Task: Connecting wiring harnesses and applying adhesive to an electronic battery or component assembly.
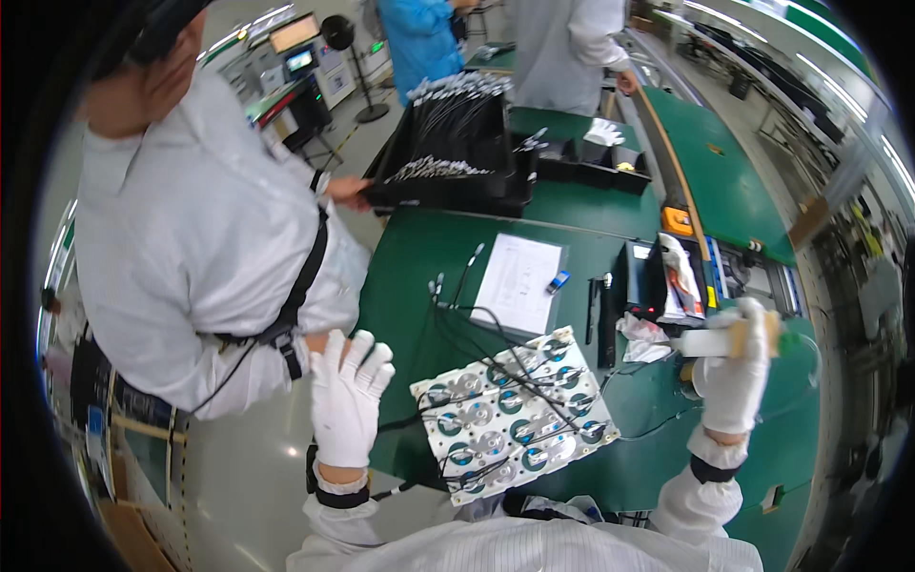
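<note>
My left hand (349, 405), in a white glove, is raised left of the white panel with its fingers spread and nothing in it. The panel (481, 416) lies tilted near the table's front edge. It carries rows of round silver and teal parts, and several black cables (515, 367) run across it. On the right, my gloved right hand (736, 386) is closed around a white, block-like piece with a beige part (703, 343); its exact kind is unclear. Below that hand, a thin clear tube or wire (658, 429) lies on the green table.
Beyond the panel lie a printed sheet (518, 276), a small blue item (559, 282), a black pen (591, 310), a black box (640, 276) and crumpled tissue (643, 338). A person at left touches a black bin of cables (448, 143). Two others stand behind the table.
</note>
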{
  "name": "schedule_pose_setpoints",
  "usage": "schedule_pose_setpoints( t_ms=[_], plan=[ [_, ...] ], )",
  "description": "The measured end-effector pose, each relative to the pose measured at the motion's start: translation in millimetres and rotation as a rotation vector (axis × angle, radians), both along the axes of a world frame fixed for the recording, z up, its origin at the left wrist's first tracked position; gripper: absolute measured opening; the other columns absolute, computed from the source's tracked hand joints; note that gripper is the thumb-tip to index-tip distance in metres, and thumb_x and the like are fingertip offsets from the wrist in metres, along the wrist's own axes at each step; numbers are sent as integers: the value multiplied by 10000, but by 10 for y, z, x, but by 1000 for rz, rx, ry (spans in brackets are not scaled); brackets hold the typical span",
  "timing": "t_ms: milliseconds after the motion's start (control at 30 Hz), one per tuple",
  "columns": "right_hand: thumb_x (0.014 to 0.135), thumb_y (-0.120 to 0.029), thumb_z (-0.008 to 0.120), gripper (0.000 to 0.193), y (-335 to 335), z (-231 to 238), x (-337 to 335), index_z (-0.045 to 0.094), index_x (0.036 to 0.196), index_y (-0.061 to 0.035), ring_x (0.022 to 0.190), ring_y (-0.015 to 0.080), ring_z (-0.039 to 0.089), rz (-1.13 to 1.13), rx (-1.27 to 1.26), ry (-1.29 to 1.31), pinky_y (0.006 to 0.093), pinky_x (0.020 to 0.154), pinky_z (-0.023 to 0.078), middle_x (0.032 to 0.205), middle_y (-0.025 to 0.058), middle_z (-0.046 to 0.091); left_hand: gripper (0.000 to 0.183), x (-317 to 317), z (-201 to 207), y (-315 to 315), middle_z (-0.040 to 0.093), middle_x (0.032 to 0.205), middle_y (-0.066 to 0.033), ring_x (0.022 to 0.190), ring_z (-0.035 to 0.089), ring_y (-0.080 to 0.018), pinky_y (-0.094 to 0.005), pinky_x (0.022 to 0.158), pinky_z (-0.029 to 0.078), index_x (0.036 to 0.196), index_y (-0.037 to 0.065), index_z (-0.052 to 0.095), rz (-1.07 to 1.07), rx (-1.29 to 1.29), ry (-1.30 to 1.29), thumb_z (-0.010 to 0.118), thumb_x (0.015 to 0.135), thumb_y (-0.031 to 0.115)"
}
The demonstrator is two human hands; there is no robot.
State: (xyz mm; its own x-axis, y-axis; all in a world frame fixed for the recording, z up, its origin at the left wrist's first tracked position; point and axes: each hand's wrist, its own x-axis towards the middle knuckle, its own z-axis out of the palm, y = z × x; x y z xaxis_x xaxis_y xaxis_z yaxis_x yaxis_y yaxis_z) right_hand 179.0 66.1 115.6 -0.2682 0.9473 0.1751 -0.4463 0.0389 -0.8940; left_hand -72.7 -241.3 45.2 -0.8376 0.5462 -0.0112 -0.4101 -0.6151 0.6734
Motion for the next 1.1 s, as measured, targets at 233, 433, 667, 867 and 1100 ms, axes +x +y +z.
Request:
schedule_pose_setpoints(
  t_ms=[233, 433, 667, 867, 1100],
  plan=[
    [918, -272, 548, 304, 91, 49, 1058, 521, 1111, -38, 893, 147, 550, -501, 259, 183, 277, 787, 459, 922, 63, 561, 644, -131, 621, 664, 337, 1405, -201, 1169, 491, -306, -418, 986, 394, 1460, 76, 84, 169, 39, 556, 386, 972, 367],
    [906, -280, 569, 236, 320, -97, 1104, 550, 1044, -90, 705, 101, 543, -777, 225, -112, 216, 557, 385, 822, 31, 593, 763, -103, 545, 1093, 288, 1437, -204, 1256, 400, -342, -449, 1050, 287, 1462, 66, 80, -24, -246, 914, 444, 925, 467],
    [866, -189, 641, 171, 886, -282, 966, 598, 986, -76, 705, 80, 553, -637, 227, -259, 216, 538, 411, 809, -15, 574, 671, -428, -116, 1308, 432, 1337, -209, 1261, 411, -311, -361, 1022, 352, 1366, 12, 331, -543, -856, 1527, 555, 869, 404],
    [837, -182, 678, 287, 1355, -671, 1004, 594, 1014, 29, 813, 127, 578, -661, 253, -683, 286, 721, 479, 973, 68, 636, 883, -229, -188, 1492, 567, 1109, -234, 1057, 544, -352, -393, 907, 431, 1278, 21, 442, -733, -904, 1634, 758, 625, 523],
    [809, -329, 680, 419, 1254, -950, 808, 573, 974, 41, 829, 317, 589, -742, 396, -1169, 419, 755, 456, 920, 165, 602, 690, -310, -157, 1322, 650, 981, -156, 923, 618, -323, -379, 814, 474, 1127, 80, 581, -857, -1191, 1556, 700, 661, 574]
  ],
)
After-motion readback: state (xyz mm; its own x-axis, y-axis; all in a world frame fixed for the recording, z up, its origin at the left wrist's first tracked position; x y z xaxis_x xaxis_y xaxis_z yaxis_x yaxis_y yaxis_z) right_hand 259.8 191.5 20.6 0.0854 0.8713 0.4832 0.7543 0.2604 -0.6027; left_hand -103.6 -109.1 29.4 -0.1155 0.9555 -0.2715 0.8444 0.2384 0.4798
